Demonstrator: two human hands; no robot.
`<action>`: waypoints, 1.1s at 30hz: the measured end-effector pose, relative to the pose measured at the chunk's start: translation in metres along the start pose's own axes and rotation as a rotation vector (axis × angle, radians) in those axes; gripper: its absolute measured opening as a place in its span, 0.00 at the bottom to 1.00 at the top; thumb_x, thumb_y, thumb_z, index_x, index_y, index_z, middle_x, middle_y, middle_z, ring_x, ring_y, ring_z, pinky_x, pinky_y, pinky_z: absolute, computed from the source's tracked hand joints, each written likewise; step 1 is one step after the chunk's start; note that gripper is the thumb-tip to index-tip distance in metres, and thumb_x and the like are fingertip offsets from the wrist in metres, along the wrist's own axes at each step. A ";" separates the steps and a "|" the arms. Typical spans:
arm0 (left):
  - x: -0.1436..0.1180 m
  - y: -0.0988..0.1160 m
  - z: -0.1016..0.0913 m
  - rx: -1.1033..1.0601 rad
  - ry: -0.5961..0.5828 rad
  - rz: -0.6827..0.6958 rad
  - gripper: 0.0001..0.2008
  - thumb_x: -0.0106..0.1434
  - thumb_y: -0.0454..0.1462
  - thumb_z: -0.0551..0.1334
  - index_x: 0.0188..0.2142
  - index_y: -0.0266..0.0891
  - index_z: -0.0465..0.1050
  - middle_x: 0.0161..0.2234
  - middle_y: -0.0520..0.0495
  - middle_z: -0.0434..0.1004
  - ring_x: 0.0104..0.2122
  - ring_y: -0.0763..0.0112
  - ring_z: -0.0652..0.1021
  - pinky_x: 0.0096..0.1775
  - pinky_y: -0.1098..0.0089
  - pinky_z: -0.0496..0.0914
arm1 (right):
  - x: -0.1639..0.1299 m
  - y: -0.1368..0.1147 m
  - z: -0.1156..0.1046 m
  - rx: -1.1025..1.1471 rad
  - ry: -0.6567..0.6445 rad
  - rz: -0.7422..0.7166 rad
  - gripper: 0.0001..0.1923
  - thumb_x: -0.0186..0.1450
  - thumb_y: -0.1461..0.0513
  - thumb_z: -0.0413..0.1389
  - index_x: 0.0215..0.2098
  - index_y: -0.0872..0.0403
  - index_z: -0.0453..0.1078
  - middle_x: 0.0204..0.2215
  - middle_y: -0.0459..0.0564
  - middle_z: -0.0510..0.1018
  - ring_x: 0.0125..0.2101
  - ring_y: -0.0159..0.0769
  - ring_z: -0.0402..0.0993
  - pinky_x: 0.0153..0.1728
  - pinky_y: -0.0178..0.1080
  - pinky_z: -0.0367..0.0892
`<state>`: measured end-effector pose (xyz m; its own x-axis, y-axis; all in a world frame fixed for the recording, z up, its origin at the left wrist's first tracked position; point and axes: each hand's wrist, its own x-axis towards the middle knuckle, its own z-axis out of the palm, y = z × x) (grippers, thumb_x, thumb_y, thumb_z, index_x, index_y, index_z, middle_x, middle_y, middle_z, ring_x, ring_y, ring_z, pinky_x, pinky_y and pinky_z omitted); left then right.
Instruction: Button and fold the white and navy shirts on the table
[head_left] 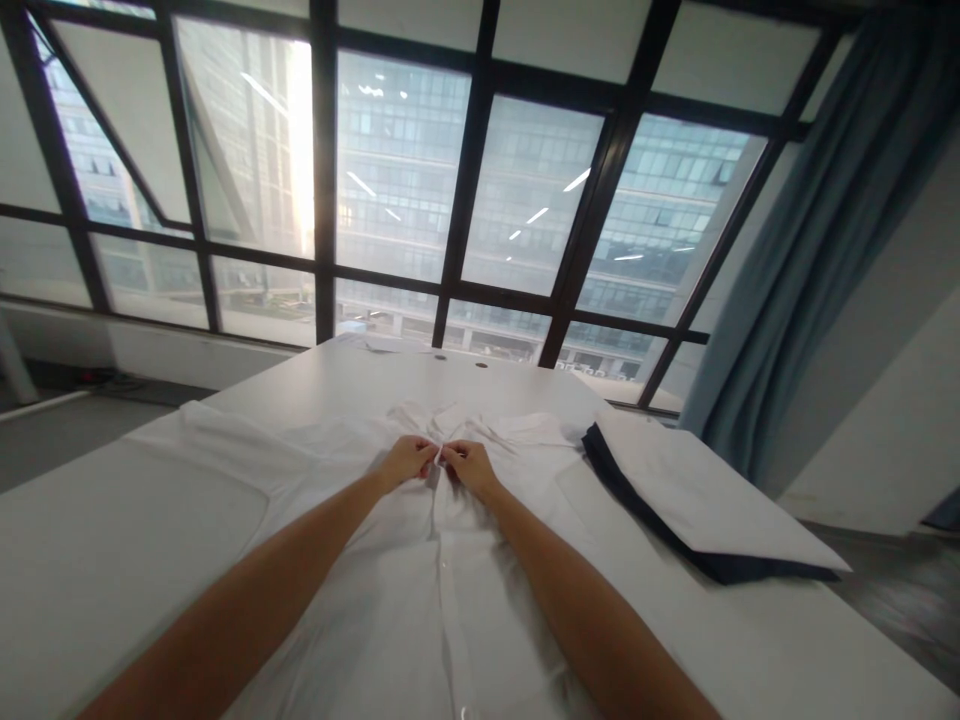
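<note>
- Hands meet at the placket: left hand (406, 462) and right hand (466, 464) each pinch an edge of the white shirt (450, 590) just below its collar.
- Shirt lies flat, front up, on the white table (90, 560); thin, limp cloth, probably best gripped at edges.
- Forearms stretch forward, wrists low.
- Folded dark-edged cloth (697, 495) lies right.
</note>
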<state>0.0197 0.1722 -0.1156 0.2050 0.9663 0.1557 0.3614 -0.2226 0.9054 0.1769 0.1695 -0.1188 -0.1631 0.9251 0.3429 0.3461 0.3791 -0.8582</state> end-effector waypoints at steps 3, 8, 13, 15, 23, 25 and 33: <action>0.001 -0.002 0.000 0.005 -0.016 0.016 0.13 0.59 0.40 0.54 0.23 0.36 0.69 0.13 0.55 0.65 0.14 0.78 0.64 0.19 0.76 0.57 | 0.002 -0.001 0.000 0.103 -0.043 0.090 0.10 0.56 0.62 0.52 0.23 0.58 0.73 0.12 0.42 0.68 0.13 0.25 0.61 0.15 0.28 0.55; 0.001 -0.004 0.000 0.007 -0.031 0.027 0.12 0.59 0.39 0.54 0.23 0.36 0.68 0.13 0.55 0.66 0.15 0.78 0.65 0.19 0.77 0.58 | 0.006 -0.001 0.001 0.088 -0.064 0.165 0.06 0.54 0.63 0.55 0.23 0.57 0.71 0.11 0.41 0.69 0.12 0.24 0.61 0.13 0.27 0.54; 0.002 -0.005 0.000 -0.009 -0.038 0.019 0.12 0.59 0.39 0.55 0.23 0.36 0.68 0.13 0.55 0.66 0.14 0.78 0.65 0.20 0.77 0.58 | 0.005 -0.001 0.000 -0.005 -0.076 0.113 0.06 0.54 0.62 0.55 0.22 0.58 0.72 0.11 0.41 0.69 0.13 0.25 0.63 0.15 0.27 0.55; 0.002 -0.005 0.000 -0.019 -0.039 -0.013 0.14 0.60 0.42 0.55 0.24 0.36 0.69 0.13 0.55 0.66 0.14 0.78 0.66 0.20 0.77 0.59 | 0.004 -0.001 0.001 -0.090 -0.042 0.051 0.07 0.54 0.62 0.56 0.22 0.58 0.72 0.12 0.42 0.70 0.14 0.26 0.63 0.16 0.28 0.56; 0.004 -0.006 0.000 0.155 0.031 0.012 0.16 0.58 0.44 0.56 0.21 0.35 0.71 0.13 0.53 0.67 0.16 0.76 0.67 0.21 0.76 0.58 | 0.004 0.005 0.008 -0.376 0.096 -0.162 0.07 0.55 0.61 0.58 0.26 0.56 0.76 0.24 0.48 0.80 0.25 0.32 0.74 0.29 0.30 0.65; 0.004 -0.007 0.001 0.176 0.058 0.025 0.15 0.58 0.41 0.54 0.20 0.36 0.70 0.13 0.53 0.66 0.16 0.76 0.66 0.21 0.75 0.58 | 0.005 0.006 0.008 -0.358 0.083 -0.157 0.07 0.55 0.61 0.58 0.26 0.56 0.76 0.24 0.48 0.80 0.25 0.31 0.74 0.29 0.30 0.65; 0.001 -0.001 -0.001 0.211 0.072 0.097 0.13 0.57 0.38 0.52 0.19 0.37 0.68 0.14 0.54 0.65 0.18 0.75 0.67 0.23 0.75 0.59 | 0.010 0.008 0.006 -0.145 -0.002 0.060 0.10 0.57 0.61 0.53 0.23 0.58 0.73 0.14 0.43 0.72 0.14 0.26 0.65 0.16 0.27 0.56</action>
<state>0.0188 0.1731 -0.1164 0.1851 0.9440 0.2730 0.5264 -0.3298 0.7836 0.1728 0.1815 -0.1241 -0.1396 0.9462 0.2920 0.4847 0.3224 -0.8131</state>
